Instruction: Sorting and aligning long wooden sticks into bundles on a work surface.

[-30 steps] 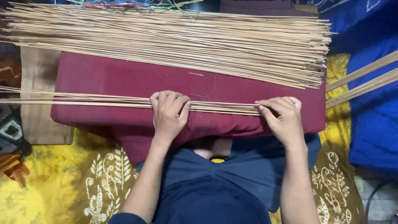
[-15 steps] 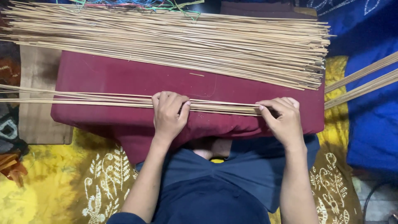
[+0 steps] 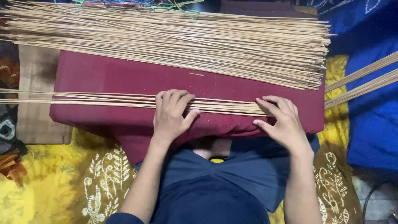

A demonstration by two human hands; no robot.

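A thin row of long pale sticks (image 3: pixel 83 98) lies across the near part of a maroon cushion (image 3: pixel 107 74) on my lap. My left hand (image 3: pixel 171 115) rests flat on this row near its middle, fingers over the sticks and thumb spread out to the right. My right hand (image 3: pixel 282 121) lies flat on the row's right end, fingers splayed and thumb held away below the sticks. Neither hand grips a stick. A big pile of the same sticks (image 3: pixel 186 41) covers the cushion's far side.
More sticks (image 3: pixel 360 81) slant across blue cloth (image 3: pixel 373 124) at the right. A yellow patterned cloth (image 3: pixel 49 182) spreads under my legs. A brown board (image 3: pixel 35 83) sits left of the cushion, and coloured threads (image 3: pixel 137 4) lie beyond the pile.
Both hands have loosened from pinching the thin row. The thumbs have swung away from the sticks and the fingers have flattened and spread on top.
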